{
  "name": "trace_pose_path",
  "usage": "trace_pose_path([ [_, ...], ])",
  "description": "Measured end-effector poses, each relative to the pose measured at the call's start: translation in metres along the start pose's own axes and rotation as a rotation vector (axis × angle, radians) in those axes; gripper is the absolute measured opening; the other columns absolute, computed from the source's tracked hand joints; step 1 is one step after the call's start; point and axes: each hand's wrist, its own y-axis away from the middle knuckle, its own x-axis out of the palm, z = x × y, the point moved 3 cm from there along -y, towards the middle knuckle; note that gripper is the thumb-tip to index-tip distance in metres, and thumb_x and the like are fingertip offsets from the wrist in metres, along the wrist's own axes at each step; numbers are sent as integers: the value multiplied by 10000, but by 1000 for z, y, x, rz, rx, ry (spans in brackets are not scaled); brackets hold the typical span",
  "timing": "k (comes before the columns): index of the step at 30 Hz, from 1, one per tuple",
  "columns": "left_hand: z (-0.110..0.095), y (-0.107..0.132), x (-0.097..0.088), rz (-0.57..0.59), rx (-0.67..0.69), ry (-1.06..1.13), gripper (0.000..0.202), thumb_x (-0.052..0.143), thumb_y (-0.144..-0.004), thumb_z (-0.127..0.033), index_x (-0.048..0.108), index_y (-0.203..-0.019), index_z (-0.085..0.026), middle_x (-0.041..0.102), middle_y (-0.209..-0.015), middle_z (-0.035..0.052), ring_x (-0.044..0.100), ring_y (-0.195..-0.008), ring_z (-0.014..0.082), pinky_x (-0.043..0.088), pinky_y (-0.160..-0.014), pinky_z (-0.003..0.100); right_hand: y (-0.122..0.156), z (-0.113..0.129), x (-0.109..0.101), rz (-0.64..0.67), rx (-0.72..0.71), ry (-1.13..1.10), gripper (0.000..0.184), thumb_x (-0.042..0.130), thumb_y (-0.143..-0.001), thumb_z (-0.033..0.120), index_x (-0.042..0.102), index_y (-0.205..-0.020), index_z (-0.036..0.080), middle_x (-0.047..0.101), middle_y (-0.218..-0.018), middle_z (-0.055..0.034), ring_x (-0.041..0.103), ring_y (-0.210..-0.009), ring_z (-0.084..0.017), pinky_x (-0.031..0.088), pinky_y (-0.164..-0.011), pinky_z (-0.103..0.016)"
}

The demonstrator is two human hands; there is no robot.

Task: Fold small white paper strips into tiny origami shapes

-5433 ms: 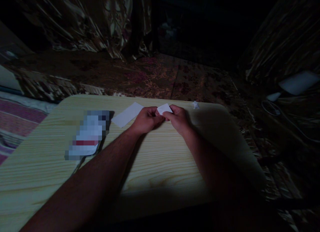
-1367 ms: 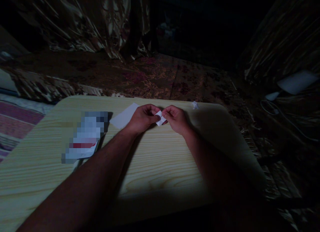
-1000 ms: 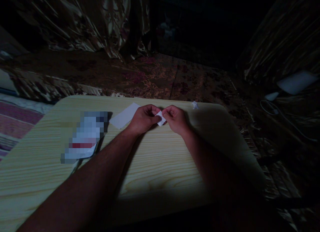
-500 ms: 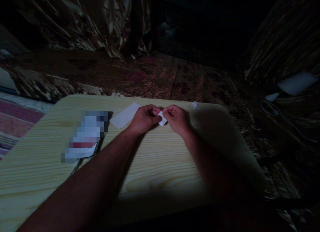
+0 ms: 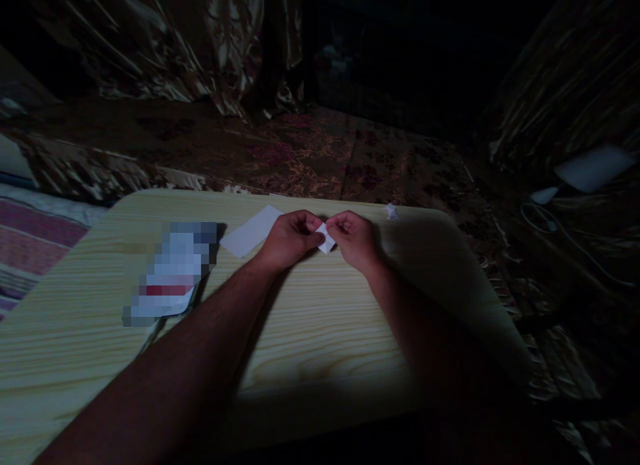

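Your left hand [image 5: 289, 240] and right hand [image 5: 354, 240] both pinched the small paper [image 5: 327, 243], 12 o'clock | folded, seemingly unfinished | star [image 5: 391, 212], 1 o'clock, looked done | sheet [image 5: 250, 233], 11 o'clock, lay flat

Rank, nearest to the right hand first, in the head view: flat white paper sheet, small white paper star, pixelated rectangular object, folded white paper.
1. Folded white paper: held between right hand and left hand.
2. Small white paper star: to the right.
3. Flat white paper sheet: left, past the left hand.
4. Pixelated rectangular object: farther left.
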Motion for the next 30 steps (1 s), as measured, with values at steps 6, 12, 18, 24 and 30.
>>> trace_pose_path([
  [6, -2, 1, 0, -2, 2, -4, 237, 737, -614, -227, 633, -802, -125, 644, -707, 21, 571, -597, 118, 445, -569, 233, 0, -1, -1, 13, -26, 38, 92, 625, -727, 255, 607, -764, 173, 640, -673, 9, 580, -606, -111, 447, -568, -230],
  [12, -4, 1, -2, -35, 52, -120, 197, 657, -729, -328, 621, -722, -134, 584, -617, -6, 477, -521, 86, 362, -498, 208, 0, -1, 1, 56, -33, 59, 78, 618, -725, 243, 606, -750, 171, 647, -679, 10, 594, -618, -110, 455, -579, -226],
  [18, -4, 2, 0, -49, 83, -146, 189, 650, -738, -318, 599, -709, -138, 565, -615, -8, 463, -528, 87, 350, -497, 208, 1, 2, 3, 50, -35, 48, 82, 627, -720, 247, 605, -744, 172, 652, -693, 7, 597, -635, -108, 463, -593, -226],
  [24, -4, 3, -1, -108, 134, -85, 205, 622, -780, -349, 606, -784, -144, 587, -663, 2, 492, -561, 96, 375, -531, 214, 2, -1, 5, 95, 88, -9, 206, 680, -666, 272, 593, -822, 168, 640, -668, 15, 591, -584, -114, 451, -528, -222],
  [30, -7, 4, -1, -117, 147, -62, 218, 623, -781, -366, 600, -774, -150, 580, -647, 5, 491, -562, 103, 385, -538, 223, 2, -5, 4, 108, 71, 92, 137, 633, -694, 290, 586, -734, 168, 617, -621, 14, 567, -547, -113, 422, -502, -221],
])
